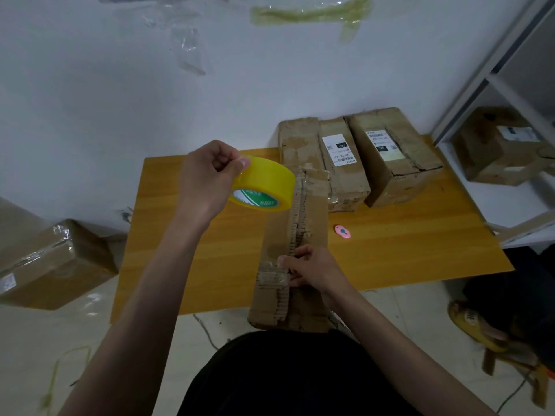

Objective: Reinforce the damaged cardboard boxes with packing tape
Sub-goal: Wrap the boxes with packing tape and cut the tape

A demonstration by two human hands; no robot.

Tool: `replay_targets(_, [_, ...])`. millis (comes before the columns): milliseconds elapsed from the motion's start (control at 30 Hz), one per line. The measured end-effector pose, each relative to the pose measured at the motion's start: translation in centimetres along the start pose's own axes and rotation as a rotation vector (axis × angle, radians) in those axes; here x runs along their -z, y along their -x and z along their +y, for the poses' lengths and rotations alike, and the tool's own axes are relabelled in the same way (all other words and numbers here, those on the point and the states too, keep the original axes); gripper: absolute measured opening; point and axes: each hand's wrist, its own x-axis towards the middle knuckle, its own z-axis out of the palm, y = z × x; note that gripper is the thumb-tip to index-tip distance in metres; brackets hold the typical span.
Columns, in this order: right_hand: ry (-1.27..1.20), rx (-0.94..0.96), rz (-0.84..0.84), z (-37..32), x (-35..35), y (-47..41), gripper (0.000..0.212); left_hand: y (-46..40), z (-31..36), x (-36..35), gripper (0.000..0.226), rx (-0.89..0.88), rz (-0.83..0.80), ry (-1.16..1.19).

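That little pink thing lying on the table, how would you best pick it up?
The pink cutter lies flat on the table, clear of the boxes. I would come from above with the right hand, which is nearer, and pinch its two long sides, since it is low, rounded and offers no handle. The left hand holds the tape roll.
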Motion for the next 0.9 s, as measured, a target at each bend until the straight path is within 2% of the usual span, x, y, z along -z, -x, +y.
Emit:
replay_targets(100, [0.115,0.032,-0.019,-0.4,0.2,0.0,0.030,-0.2,-0.3,0.0,0.017,0.010,-0.016,0.022])
replay_targets(233, [0.046,-0.057,-0.090,-0.4,-0.2,-0.4,0.036,-0.5,-0.6,0.0,0.016,0.018,-0.026,0.019])
replay_targets(400, [-0.065,-0.132,-0.029,0.4,-2.1,-1.6,0.050,-0.9,-0.9,0.0,0.011,0.039,-0.028,0.044])
replay_targets(600, [-0.090,-0.141,0.000,0.8,-2.1,-2.4,0.034,-1.2,-1.7,0.2,0.009,0.043,-0.039,0.031])
replay_targets(700, [-0.076,-0.088,-0.067,1.1,-1.7,-2.3,0.022,-1.3,-2.1,0.3,0.009,0.045,-0.041,0.025])
replay_targets(733, [-0.084,-0.072,-0.111,1.3,-1.4,-2.2,0.027,-1.4,-2.2,0.4,0.010,0.046,-0.042,0.027])
replay_targets(800, [-0.048,-0.064,-0.179,1.6,-1.0,-2.0,0.051,-1.5,-2.2,0.5,0.012,0.048,-0.041,0.035])
replay_targets(833, [-0.002,-0.068,-0.179,1.7,-1.0,-2.0,0.062,-1.5,-2.2,0.5,0.013,0.049,-0.038,0.036])
replay_targets(900, [0.072,-0.083,-0.133,1.4,-1.3,-2.0,0.069,-1.5,-2.2,0.5,0.015,0.049,-0.037,0.035])
